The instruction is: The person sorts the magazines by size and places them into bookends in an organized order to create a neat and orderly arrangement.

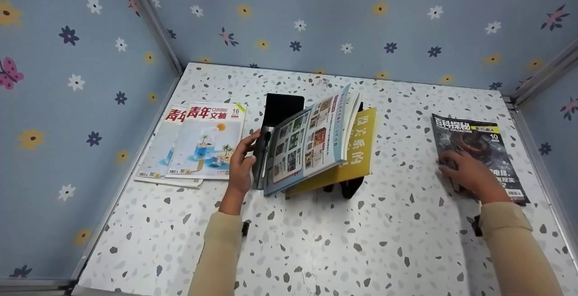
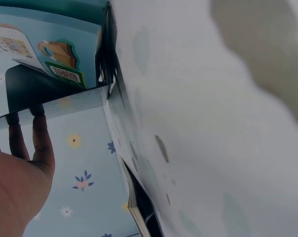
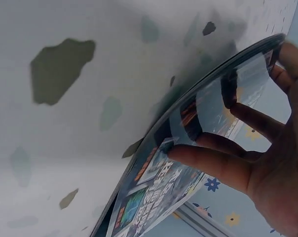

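My left hand [image 1: 240, 165] touches the outer side of a black bookend [image 1: 283, 107] at the middle of the table. In the left wrist view its fingers [image 2: 42, 136] are extended, their tips against the upright plate. A blue-covered book [image 1: 311, 138] and a yellow book [image 1: 361, 151] lean to the right in the bookend. My right hand [image 1: 474, 176] holds a dark magazine [image 1: 474, 140] by its left edge at the table's right. In the right wrist view fingers lie on the cover, the thumb is at the edge, and that edge bows up off the table.
Two overlapping magazines with pale blue covers [image 1: 203, 147] lie flat left of the bookend. The speckled white table [image 1: 316, 241] is bordered by blue flowered panels [image 1: 316, 20] at the back and both sides.
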Motion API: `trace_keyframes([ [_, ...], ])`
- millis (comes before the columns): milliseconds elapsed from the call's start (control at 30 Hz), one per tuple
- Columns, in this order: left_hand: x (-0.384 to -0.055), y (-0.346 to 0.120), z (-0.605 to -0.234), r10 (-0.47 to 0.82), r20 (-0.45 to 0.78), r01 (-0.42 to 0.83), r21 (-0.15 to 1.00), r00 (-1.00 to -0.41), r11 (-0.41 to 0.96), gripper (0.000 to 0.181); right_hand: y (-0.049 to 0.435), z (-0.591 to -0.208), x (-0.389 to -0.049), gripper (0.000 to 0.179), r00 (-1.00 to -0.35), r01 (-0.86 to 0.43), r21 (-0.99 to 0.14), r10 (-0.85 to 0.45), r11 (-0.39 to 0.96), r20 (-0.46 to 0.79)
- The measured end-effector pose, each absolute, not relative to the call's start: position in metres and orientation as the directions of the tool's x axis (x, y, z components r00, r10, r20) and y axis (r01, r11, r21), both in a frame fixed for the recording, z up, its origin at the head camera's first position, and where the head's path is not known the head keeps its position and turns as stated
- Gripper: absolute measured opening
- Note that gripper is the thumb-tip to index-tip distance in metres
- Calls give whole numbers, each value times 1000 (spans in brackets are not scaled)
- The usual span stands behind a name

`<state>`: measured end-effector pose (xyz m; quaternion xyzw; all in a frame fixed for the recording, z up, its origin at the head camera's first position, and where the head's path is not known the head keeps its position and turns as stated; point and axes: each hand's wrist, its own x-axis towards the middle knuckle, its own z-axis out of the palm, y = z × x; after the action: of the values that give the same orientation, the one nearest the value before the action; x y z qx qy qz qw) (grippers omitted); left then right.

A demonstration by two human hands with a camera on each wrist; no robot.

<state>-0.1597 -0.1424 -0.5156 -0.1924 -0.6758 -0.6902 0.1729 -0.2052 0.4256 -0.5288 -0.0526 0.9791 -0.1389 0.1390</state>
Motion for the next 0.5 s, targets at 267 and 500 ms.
trace_keyframes([
  [267, -160, -144, -516, 11, 501, 500, 865, -866, -24, 54, 422, -521, -216, 60, -950, -58, -281, -139, 958, -280],
  [500, -160, -143, -516, 21, 496, 495, 868, -868, -26, 50, 417, -519, -224, 65, -957, -59, -252, -126, 966, -259],
])
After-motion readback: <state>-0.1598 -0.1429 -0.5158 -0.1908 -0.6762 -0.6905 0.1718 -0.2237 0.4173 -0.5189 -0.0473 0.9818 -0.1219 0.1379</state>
